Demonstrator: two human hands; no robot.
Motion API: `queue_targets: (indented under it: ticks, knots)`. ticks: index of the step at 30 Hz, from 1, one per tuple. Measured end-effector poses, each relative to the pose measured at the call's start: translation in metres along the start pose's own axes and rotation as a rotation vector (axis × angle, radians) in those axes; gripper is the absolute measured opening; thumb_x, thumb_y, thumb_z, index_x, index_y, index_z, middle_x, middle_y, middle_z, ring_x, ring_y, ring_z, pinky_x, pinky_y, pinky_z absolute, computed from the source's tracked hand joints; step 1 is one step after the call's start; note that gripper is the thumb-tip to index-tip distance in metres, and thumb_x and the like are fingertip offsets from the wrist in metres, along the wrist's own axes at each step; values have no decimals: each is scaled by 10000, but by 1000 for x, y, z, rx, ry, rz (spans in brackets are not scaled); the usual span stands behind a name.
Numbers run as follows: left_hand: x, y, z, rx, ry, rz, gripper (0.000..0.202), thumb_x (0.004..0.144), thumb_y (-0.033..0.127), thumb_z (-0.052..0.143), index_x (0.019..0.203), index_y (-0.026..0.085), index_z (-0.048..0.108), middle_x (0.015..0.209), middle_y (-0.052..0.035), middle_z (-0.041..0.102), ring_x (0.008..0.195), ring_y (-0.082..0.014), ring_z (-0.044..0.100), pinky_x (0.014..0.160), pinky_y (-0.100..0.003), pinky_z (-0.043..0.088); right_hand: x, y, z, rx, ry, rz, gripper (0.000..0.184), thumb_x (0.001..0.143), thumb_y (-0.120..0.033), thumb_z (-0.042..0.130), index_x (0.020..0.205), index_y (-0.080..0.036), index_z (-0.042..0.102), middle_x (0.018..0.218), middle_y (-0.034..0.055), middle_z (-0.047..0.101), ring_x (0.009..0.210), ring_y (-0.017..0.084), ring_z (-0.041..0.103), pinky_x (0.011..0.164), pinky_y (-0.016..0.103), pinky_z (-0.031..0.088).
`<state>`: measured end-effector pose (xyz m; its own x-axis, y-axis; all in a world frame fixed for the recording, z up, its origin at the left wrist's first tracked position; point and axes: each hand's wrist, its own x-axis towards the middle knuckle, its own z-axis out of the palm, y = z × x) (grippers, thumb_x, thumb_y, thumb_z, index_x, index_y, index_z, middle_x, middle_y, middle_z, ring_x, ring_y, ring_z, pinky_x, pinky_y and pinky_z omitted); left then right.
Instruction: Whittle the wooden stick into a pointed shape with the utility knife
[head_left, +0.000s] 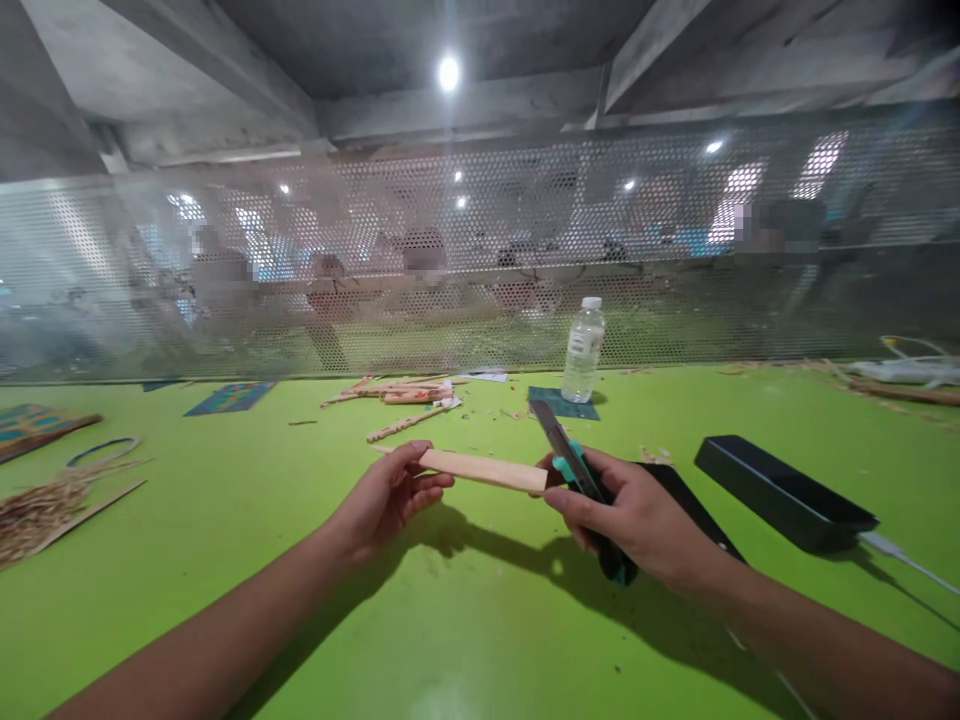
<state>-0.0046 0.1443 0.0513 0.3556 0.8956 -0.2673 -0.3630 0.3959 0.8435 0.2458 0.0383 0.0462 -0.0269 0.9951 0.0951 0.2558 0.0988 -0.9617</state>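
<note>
A flat strip of pale wood (487,470) is held level above the green table between both hands. My left hand (394,495) pinches its left end between thumb and fingers. Wrapped in my right hand (626,510) is a black and teal utility knife (581,470), its blade side pointing up and away to the left. The thumb and a fingertip of that same hand touch the strip's right end. Just beyond the strip, a notched wooden stick (409,423) lies on the table.
Behind stand a water bottle (584,350) on a dark cloth piece and a pile of wooden sticks (405,392). Wood shavings (45,510) lie at left. At right are a black power bank (784,492) with a white cable and a dark flat object (694,510). A perforated screen (465,300) closes the far edge.
</note>
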Motion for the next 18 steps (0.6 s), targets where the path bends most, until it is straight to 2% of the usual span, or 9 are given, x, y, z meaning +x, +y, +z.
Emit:
queue_targets:
  ticks: [10, 18]
  knots:
    - [-1, -2, -3, -14, -36, 21, 98, 1014, 88, 544, 984, 114, 633, 717, -40, 737, 605, -130, 764, 548, -146, 632, 1, 1, 0, 162, -55, 15, 471, 847, -592, 779, 1030, -196, 601, 575, -69, 588, 485, 78, 491, 481, 200, 413]
    - [-2, 1, -8, 5, -135, 80, 43, 971, 110, 636, 998, 144, 635, 865, -34, 766, 652, -125, 771, 546, -151, 637, 2, 2, -3, 261, -56, 28, 425, 859, -574, 781, 978, -207, 601, 583, -67, 606, 485, 68, 491, 477, 184, 423]
